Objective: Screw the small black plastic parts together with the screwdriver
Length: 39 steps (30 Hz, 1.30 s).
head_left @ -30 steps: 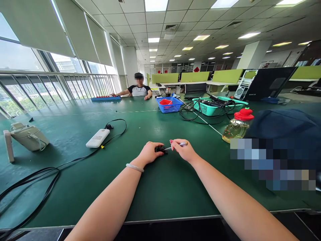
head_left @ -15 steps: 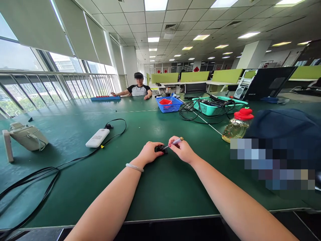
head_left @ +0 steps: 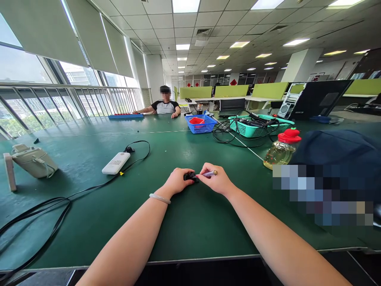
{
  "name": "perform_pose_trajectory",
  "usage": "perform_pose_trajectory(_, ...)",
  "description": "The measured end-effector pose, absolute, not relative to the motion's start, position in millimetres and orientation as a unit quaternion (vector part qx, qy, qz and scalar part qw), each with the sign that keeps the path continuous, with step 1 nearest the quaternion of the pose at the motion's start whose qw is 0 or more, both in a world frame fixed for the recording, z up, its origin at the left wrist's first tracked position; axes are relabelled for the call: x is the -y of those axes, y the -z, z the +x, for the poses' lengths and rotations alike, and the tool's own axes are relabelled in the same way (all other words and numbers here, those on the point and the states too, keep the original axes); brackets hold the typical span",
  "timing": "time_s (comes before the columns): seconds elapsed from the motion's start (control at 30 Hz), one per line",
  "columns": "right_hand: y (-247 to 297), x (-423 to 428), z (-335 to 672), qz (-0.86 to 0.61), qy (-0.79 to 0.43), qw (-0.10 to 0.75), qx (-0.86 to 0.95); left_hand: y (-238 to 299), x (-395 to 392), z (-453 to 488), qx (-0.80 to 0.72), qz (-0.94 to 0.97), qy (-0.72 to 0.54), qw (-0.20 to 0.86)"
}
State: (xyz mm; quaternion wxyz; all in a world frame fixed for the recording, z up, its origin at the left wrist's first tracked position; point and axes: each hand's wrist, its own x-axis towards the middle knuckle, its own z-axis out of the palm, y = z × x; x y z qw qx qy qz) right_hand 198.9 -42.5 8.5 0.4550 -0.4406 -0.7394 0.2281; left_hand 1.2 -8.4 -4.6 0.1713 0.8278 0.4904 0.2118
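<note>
My left hand (head_left: pixel 175 180) is closed over a small black part (head_left: pixel 189 176) and pins it to the green table (head_left: pixel 190 222). My right hand (head_left: pixel 216 182) pinches a thin tool with a brass end (head_left: pixel 209 173), a small screwdriver by its look. The tool lies nearly level and its tip meets the black part. A pale bangle (head_left: pixel 160 198) circles my left wrist. What the black part is stays too small to tell.
A white power strip (head_left: pixel 116 163) with a black cable (head_left: pixel 71 194) lies at the left, beyond it a beige bag (head_left: pixel 33 162). A red-capped bottle (head_left: pixel 282 151) stands at the right. A blue basket (head_left: pixel 200 124) and a teal basket (head_left: pixel 258 126) sit farther back. A person (head_left: pixel 164 105) sits at the far end.
My right hand has tipped the tool: it rose to a slant half a second ago and now lies nearly level again, tip on the black part. My left hand has stayed put.
</note>
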Motion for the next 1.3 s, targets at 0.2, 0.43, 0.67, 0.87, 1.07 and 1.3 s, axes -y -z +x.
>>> perform_pose_trajectory(0.2, -12, 45, 195, -0.440, -0.242, 0.451, 0.738, 6, 5, 0, -0.481, 0.833, -0.206, 0.177)
perform_pose_trajectory(0.43, -14, 44, 199, -0.427, -0.266, 0.467, 0.727, 4, 7, 1, -0.494, 0.828, -0.203, 0.170)
perform_pose_trajectory(0.67, -14, 44, 203, -0.402, -0.217, 0.428, 0.780, 5, 6, 2, -0.499, 0.824, -0.208, 0.170)
perform_pose_trajectory(0.87, -14, 49, 198, -0.396, -0.121, 0.389, 0.823, 7, 5, 1, -0.489, 0.830, -0.212, 0.164)
perform_pose_trajectory(1.07, -12, 53, 192, -0.355, -0.015, 0.333, 0.874, 8, 4, 2, -0.498, 0.825, -0.213, 0.161)
perform_pose_trajectory(1.3, -7, 60, 169, -0.313, 0.052, 0.142, 0.937, 6, 7, 3, -0.507, 0.818, -0.215, 0.165)
